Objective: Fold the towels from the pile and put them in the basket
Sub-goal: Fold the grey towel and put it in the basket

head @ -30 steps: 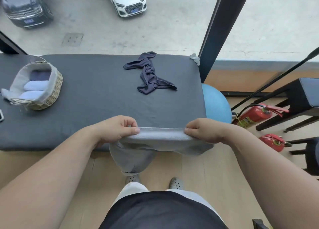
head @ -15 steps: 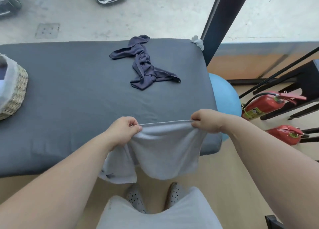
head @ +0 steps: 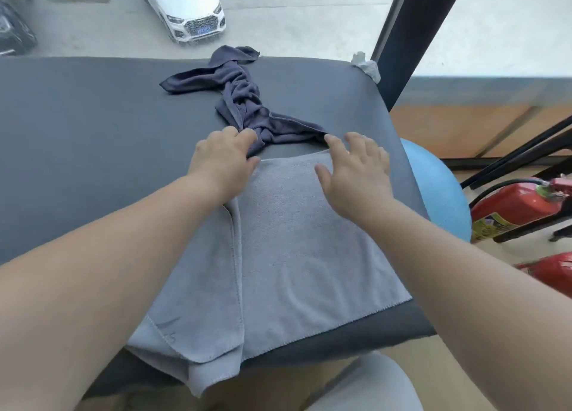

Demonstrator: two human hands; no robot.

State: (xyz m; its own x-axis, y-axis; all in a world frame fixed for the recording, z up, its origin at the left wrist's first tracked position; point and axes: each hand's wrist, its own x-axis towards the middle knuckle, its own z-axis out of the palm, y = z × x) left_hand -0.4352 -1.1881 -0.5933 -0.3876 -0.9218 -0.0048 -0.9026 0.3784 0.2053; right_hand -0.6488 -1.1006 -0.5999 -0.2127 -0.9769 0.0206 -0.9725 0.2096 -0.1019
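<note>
So, the light grey towel (head: 309,240) lies flat on the dark counter (head: 93,163). Its left strip is doubled over and a loose flap hangs past the front lip at the near-left corner. Right hand (head: 356,178) is over the far-right corner, fingers spread wide, holding nothing. Left hand (head: 221,158) is at the far-left corner with fingers bent down; can't tell if they pinch the grey towel or just press it. They also touch the crumpled navy towel (head: 244,101). Basket not in view.

Step looks like smoothing before the next fold. Best to sweep flat from the middle outward, square the doubled left strip, tuck in the near-left flap, then fold.

Room: plenty of bare counter to the left. The right counter edge is near, with a blue ball (head: 439,194) and fire extinguishers (head: 513,209) beyond it. The navy towel crowds the far side.
</note>
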